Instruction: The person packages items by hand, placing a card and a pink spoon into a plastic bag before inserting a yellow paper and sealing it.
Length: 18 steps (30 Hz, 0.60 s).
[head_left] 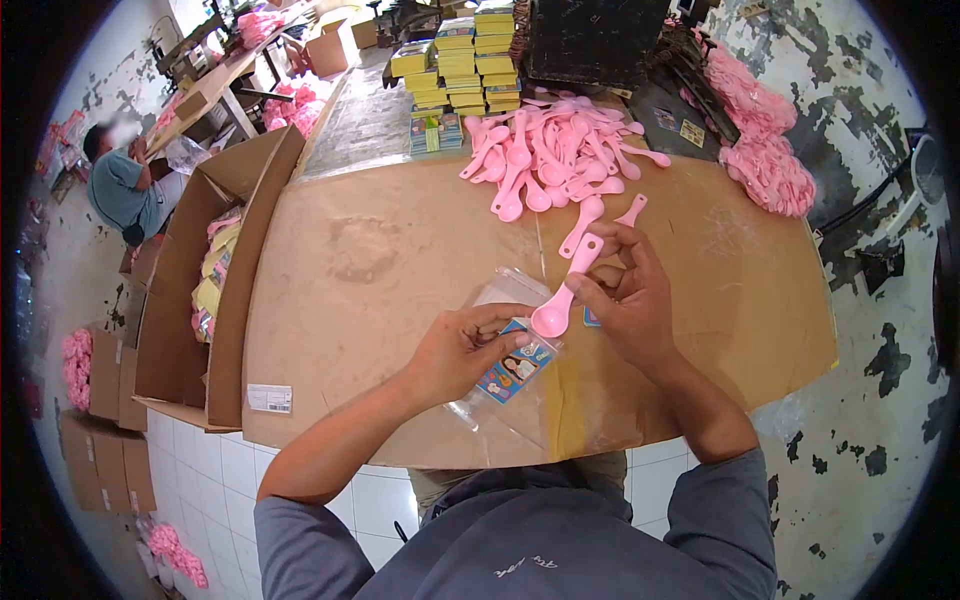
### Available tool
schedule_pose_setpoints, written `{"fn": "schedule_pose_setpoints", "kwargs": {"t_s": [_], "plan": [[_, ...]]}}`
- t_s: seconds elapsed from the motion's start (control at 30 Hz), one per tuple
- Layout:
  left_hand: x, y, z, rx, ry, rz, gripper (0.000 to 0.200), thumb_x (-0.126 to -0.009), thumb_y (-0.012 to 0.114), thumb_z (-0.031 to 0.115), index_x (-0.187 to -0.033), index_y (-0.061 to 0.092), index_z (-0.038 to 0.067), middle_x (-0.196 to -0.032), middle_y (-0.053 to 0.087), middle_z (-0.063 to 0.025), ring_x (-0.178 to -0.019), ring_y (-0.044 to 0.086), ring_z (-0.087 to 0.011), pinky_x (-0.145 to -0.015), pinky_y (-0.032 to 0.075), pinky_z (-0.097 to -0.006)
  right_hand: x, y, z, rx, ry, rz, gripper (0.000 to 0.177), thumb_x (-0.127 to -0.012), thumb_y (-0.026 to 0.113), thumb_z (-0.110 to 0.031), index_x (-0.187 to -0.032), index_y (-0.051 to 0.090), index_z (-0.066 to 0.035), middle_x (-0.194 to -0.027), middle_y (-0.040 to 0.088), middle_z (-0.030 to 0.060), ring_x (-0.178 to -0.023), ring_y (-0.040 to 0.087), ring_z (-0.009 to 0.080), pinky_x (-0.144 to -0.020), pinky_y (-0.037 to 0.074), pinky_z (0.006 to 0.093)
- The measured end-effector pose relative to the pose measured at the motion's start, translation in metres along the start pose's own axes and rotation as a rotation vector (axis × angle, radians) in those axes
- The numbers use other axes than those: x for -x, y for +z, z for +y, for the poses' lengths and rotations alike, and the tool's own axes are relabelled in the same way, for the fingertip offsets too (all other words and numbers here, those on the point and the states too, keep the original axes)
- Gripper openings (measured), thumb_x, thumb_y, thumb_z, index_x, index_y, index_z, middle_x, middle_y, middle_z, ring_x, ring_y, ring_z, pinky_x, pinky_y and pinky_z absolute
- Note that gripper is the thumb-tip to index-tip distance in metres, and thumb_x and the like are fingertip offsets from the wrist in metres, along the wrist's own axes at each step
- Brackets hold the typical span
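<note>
My right hand (630, 295) pinches a pink measuring spoon (568, 291) by its handle, bowl pointing down and toward me. The bowl is right at the mouth of a clear plastic bag (540, 352). Inside that bag shows a blue printed card (515, 372), and my left hand (468, 350) grips the bag's upper edge between thumb and fingers. More clear bags (515, 287) lie beneath, partly covered by my left hand. Two loose pink spoons (582, 225) rest just beyond my right hand. Part of another blue card (591, 317) peeks out under that hand.
A heap of pink spoons (560, 150) covers the table's far side. Behind it stand stacks of yellow-edged cards (458, 65) and a black box (598, 45). An open carton (180, 340) holds packed bags at left. A person (130, 185) sits farther left. Pink bundles (765, 170) lie right.
</note>
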State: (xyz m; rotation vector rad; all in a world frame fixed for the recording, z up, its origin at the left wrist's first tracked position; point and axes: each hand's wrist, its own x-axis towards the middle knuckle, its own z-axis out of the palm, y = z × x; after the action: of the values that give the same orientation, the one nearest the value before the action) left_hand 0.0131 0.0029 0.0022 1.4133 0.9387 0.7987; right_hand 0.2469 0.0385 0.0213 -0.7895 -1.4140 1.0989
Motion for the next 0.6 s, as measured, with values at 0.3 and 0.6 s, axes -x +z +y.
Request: {"fn": "schedule_pose_setpoints", "kwargs": {"t_s": [0.3,0.6], "plan": [[0.001,0.001,0.003,0.002,-0.002,0.009,0.036,-0.100,0.068,0.007,-0.135,0.063,0.000,-0.103,0.076,-0.0068,-0.088,0.068,-0.0066,-0.072,0.056,-0.0227,-0.004,0.004,-0.013,-0.078,0.037,0.050,0.052,-0.090,0.072,0.007,-0.135,0.047,0.000,-0.109,0.046,0.0047,-0.088,0.067,0.0109,-0.071,0.058,0.0235],[0.002,0.003,0.006,-0.004,-0.016,0.055,0.033,-0.101,0.068,0.010,-0.132,0.065,-0.001,-0.101,0.076,-0.0043,-0.086,0.066,-0.0057,-0.074,0.055,-0.0241,0.010,0.012,-0.007,0.007,-0.013,-0.002,0.044,-0.092,0.069,0.007,-0.132,0.052,0.000,-0.116,0.053,0.0073,-0.094,0.067,0.0125,-0.080,0.058,0.0242]]}}
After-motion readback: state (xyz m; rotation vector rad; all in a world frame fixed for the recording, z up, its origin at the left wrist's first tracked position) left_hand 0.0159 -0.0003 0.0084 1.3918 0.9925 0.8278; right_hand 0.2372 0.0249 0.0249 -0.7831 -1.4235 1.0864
